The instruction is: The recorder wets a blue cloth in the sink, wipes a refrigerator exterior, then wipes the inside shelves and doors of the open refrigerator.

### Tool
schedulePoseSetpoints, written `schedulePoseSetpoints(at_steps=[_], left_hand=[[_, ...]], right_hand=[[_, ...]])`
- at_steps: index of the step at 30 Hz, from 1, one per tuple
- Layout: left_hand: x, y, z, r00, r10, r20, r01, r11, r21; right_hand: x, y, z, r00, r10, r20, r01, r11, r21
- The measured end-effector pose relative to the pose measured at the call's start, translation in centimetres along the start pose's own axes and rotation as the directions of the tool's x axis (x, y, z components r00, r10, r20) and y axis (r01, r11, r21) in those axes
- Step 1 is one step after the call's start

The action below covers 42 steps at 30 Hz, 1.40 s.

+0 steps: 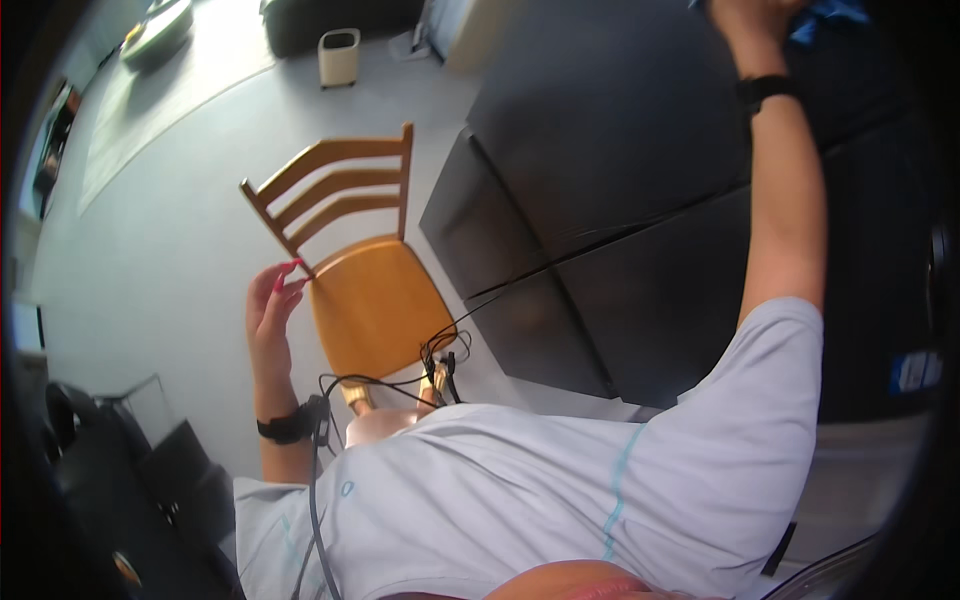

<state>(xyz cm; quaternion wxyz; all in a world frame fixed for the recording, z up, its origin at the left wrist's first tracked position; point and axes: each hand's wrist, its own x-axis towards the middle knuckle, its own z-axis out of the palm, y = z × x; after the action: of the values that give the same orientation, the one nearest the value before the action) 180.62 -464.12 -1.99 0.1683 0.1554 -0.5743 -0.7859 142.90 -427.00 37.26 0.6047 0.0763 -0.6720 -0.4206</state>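
My right hand [754, 19] reaches up to the top edge of the view, its fingers partly cut off, with a crumpled blue cloth [832, 16] in it against the dark front of a large panelled unit [637, 112], apparently a refrigerator. On the left, my left hand [276, 300] is raised with bent, slightly parted fingers and holds nothing visible. Its fingertips appear close to the back post of a wooden chair [382, 307]; whether they touch it cannot be told. Both wrists wear black bands.
Thin black cables [442, 349] hang before my body near my feet, and one line crosses towards the dark unit. Black bags or cases [112, 480] stand at lower left. Farther off are a small white bin [339, 60] and a pale rug [172, 97].
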Motion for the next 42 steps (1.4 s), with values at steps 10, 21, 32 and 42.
schedulePoseSetpoints(at_steps=[10, 21, 32, 42], left_hand=[[-3.5, -3.5, -4.6, 0.973, -0.107, -0.205, 0.117, 0.992, 0.038], [-7.8, -6.6, -7.7, 0.901, -0.206, -0.382, 0.236, 0.971, 0.033], [-9.4, -7.7, -6.8, 0.847, -0.352, -0.399, 0.399, 0.916, 0.039], [-4.1, -5.4, -3.8, 0.939, -0.268, -0.216, 0.301, 0.943, 0.140]], right_hand=[[-35.2, -30.3, -1.7, 0.479, -0.783, 0.396, 0.306, 0.572, 0.761], [-44.0, -43.9, 3.8, 0.509, -0.817, 0.271, 0.375, 0.493, 0.785], [-42.5, -45.9, -6.4, 0.656, -0.714, 0.245, 0.254, 0.515, 0.818], [-52.4, -37.2, -11.2, 0.419, -0.726, 0.545, 0.096, 0.633, 0.768]])
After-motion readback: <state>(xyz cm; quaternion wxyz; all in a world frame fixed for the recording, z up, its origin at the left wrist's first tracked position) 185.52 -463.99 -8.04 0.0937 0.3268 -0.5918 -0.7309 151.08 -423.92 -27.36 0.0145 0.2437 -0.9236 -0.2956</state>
